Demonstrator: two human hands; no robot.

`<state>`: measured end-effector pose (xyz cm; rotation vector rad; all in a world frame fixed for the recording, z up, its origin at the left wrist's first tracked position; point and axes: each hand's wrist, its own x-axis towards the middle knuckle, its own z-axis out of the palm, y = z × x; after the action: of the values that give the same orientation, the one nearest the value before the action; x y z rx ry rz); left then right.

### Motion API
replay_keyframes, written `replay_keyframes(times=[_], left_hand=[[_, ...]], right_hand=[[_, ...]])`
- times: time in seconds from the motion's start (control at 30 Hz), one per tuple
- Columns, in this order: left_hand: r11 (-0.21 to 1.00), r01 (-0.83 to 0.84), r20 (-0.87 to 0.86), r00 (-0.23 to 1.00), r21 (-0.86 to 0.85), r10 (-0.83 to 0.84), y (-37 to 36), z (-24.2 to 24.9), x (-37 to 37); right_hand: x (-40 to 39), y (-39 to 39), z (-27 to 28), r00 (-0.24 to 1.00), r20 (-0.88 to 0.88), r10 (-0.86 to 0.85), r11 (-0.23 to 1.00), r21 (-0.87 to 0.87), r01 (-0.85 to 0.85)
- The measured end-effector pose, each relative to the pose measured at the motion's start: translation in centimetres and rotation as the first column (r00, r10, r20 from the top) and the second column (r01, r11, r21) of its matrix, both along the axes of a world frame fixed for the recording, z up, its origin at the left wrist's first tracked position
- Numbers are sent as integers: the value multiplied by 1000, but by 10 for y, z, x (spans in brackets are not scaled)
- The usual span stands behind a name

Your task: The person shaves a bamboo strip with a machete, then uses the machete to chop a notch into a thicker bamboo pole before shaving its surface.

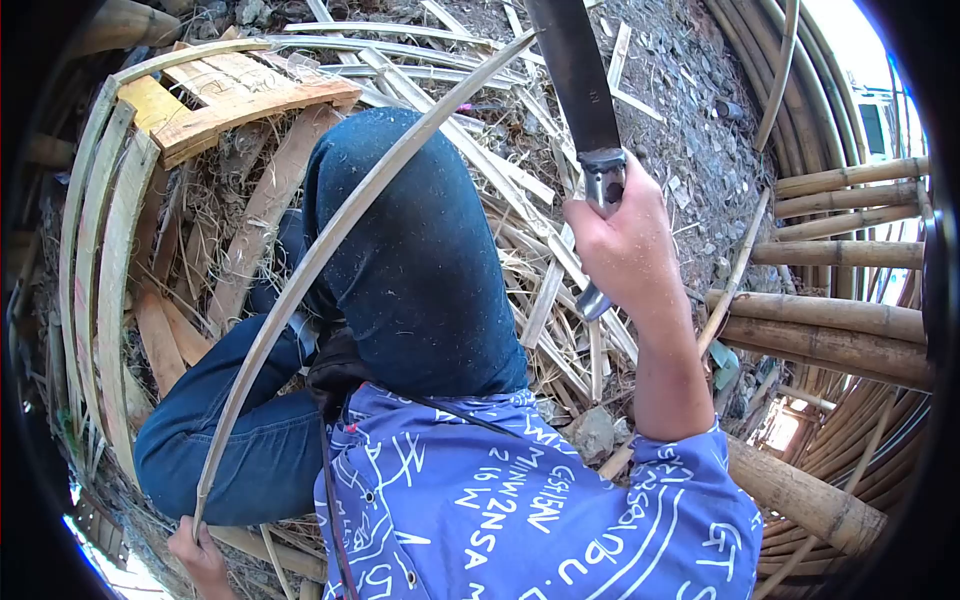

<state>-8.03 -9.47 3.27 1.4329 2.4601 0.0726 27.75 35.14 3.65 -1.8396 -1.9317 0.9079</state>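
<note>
My right hand (625, 238) is wrapped round the handle of a machete (577, 75), whose wide dark blade points up past the top of the view. A long, split bamboo strip (330, 240) curves from the lower left across my bent knee to the blade's edge near the top. Down at the lower left, my left hand (200, 556) pinches the near end of this strip. The strip's far tip overlaps the blade in this view.
A small wooden stool (255, 112) stands at the upper left, beside pale curved slats (95, 270). Cut strips and shavings (545, 300) litter the ground in front of me. Thick bamboo poles (825, 320) are stacked on the right, and a stone (592, 436) lies near my right elbow.
</note>
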Motion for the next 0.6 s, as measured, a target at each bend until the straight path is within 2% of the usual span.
replay_keyframes(times=[0.03,0.1,0.17,0.23,0.33,0.4,0.43,0.5,0.53,0.57,0.6], left_hand=[[1000,5,-1,1000,-5,-5,-1,2,-1],[1000,7,58,998,0,-7,0,0,-3],[1000,20,57,998,-12,-19,1,0,-6],[1000,11,53,999,-25,-10,0,1,-5],[999,25,-11,1000,-23,-26,-3,1,-1],[998,-29,65,997,-54,32,-4,1,-3],[998,-21,72,997,-55,25,-2,0,-4],[998,35,44,998,49,-37,2,0,-2],[999,26,45,999,44,-28,2,0,-2],[998,60,-9,998,36,-59,3,0,-1],[995,94,-60,994,24,-92,2,1,0]], right_hand=[[4,1,-1,1000,-1,-5,1000,-5,5],[15,13,-2,993,73,87,996,26,-89],[20,26,-5,993,82,88,995,35,-91],[18,35,-11,999,-8,-48,997,-59,47],[9,19,-3,998,21,59,996,-68,-57],[2,5,1,981,27,191,979,-80,-188],[4,7,0,982,34,184,980,-83,-180],[6,20,-5,991,37,130,990,-57,-128],[4,28,-1,998,37,55,993,-110,-51],[1,30,-2,1000,0,-17,999,-50,17],[1,30,-2,999,32,10,1000,-19,-9]])
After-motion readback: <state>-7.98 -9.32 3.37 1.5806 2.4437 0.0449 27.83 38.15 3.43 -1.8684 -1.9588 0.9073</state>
